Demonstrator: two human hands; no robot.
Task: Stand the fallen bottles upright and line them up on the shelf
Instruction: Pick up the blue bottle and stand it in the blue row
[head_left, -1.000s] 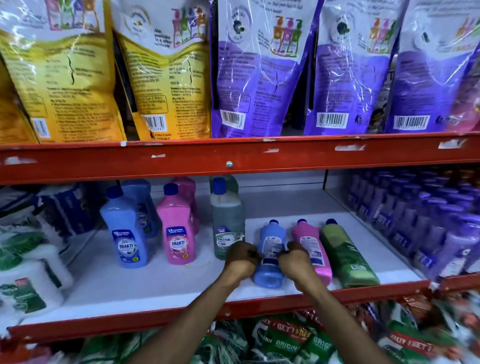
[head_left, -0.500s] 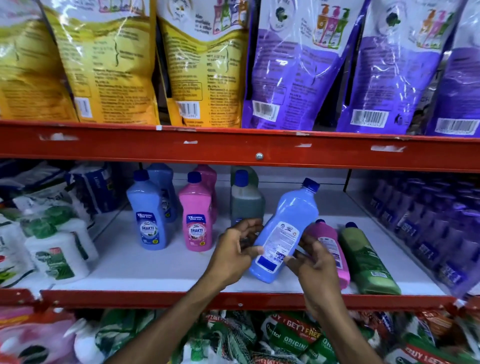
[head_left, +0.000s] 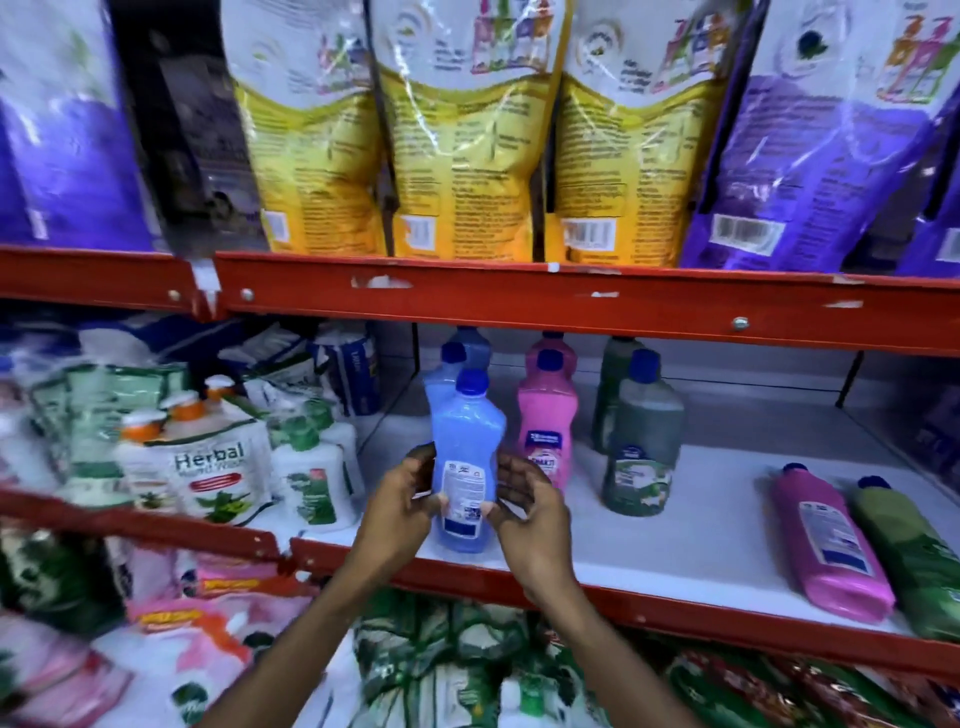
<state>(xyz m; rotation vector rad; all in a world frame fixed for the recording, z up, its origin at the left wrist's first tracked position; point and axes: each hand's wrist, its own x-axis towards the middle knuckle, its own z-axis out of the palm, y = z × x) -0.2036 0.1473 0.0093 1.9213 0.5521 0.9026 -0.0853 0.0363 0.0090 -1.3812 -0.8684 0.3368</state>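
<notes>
I hold a light blue bottle (head_left: 467, 457) upright near the front edge of the white shelf (head_left: 691, 525), its back label facing me. My left hand (head_left: 400, 512) grips its left side and my right hand (head_left: 524, 512) its right side. Just behind it stands another blue bottle (head_left: 441, 384). To the right stand a pink bottle (head_left: 548, 415) and a dark green bottle (head_left: 641, 441), each with one more behind. At the far right a pink bottle (head_left: 826, 540) and a green bottle (head_left: 914, 556) lie on their sides.
A red beam (head_left: 571, 306) runs close above the bottles, under yellow and purple refill pouches (head_left: 467, 135). White herbal wash bottles (head_left: 311, 467) crowd the neighbouring shelf on the left. Packets fill the shelf below (head_left: 441, 665). Bare shelf lies between the green standing bottle and the fallen ones.
The blue bottle lay flat beside the pink and green ones; both hands lifted it, tilted it up and carried it left to stand in front of the blue row. My view swung left.
</notes>
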